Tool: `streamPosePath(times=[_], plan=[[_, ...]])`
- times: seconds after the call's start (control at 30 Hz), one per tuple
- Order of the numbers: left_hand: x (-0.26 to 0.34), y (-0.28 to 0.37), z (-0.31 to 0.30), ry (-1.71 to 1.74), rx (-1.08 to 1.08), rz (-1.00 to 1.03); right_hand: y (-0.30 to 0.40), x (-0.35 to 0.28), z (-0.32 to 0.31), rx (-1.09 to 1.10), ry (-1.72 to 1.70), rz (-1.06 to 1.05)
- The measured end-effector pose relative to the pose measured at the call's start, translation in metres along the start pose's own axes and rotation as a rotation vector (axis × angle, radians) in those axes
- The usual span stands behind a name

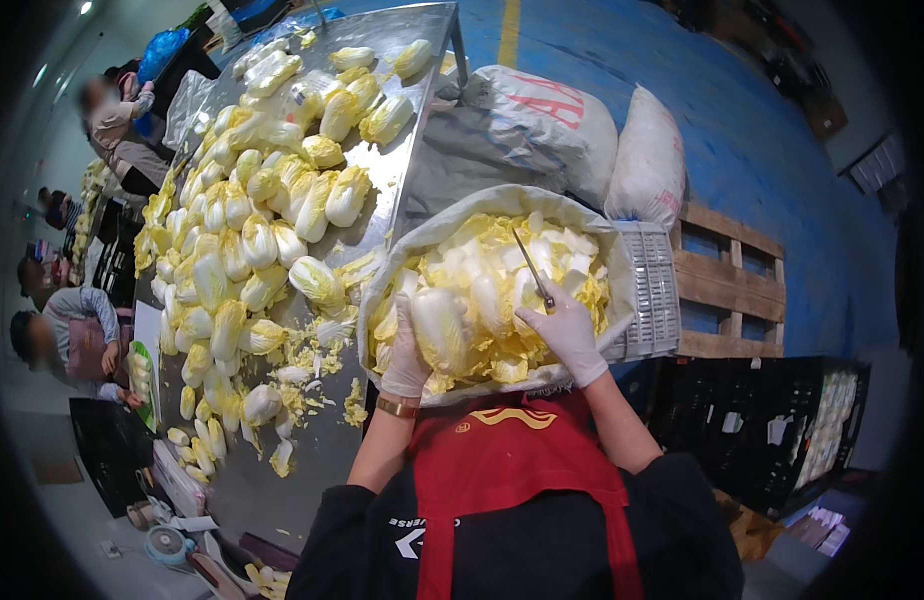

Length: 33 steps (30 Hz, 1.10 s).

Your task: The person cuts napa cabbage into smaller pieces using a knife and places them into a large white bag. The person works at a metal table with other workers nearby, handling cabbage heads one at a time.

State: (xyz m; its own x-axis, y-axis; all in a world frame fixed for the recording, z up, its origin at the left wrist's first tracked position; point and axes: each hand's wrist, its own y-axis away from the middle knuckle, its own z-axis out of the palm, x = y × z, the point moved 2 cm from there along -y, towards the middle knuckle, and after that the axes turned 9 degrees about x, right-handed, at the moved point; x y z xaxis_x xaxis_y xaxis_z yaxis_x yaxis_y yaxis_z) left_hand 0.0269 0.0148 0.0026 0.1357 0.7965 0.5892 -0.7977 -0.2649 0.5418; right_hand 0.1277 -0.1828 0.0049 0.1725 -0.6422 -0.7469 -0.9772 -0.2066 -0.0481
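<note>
My gloved left hand (pixel 405 352) grips a napa cabbage (pixel 439 328) by its side, above an open white woven sack (pixel 499 196). In my gloved right hand (pixel 568 334) is a knife (pixel 532 264), its narrow blade pointing away from me over the sack. Loose yellow leaves and pale stem pieces (pixel 574 247) fill the sack close to its rim. To the left, a metal table (pixel 259 491) bears a large heap of napa cabbages (pixel 259 244), with leaf scraps (pixel 304 390) along its near side.
Full woven sacks (pixel 559 112) stand beyond the open one. A grey plastic crate (pixel 648 289) and a wooden pallet (pixel 724 281) lie to the right, near stacked black crates (pixel 754 427). Across the table, a person (pixel 87 337) handles a green-edged pack; another person (pixel 124 127) stands farther off.
</note>
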Motion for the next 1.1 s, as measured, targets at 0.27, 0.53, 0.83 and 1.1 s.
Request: streamPosePath(times=[0.27,0.53,0.83,1.1], plan=[[-0.029,0.002,-0.009,-0.204,-0.063,0.110,0.036,-0.044,0.027,-0.383,-0.312,0.001],[-0.029,0.006,-0.022,-0.439,0.049,0.159,0.038,-0.060,0.037,-0.387,-0.264,0.051],[-0.038,-0.003,-0.041,-0.195,0.120,0.137,0.042,-0.064,0.051,-0.399,-0.218,-0.010],[-0.018,0.017,-0.035,-0.607,0.053,0.273,0.036,-0.073,0.054,-0.394,-0.142,-0.024]])
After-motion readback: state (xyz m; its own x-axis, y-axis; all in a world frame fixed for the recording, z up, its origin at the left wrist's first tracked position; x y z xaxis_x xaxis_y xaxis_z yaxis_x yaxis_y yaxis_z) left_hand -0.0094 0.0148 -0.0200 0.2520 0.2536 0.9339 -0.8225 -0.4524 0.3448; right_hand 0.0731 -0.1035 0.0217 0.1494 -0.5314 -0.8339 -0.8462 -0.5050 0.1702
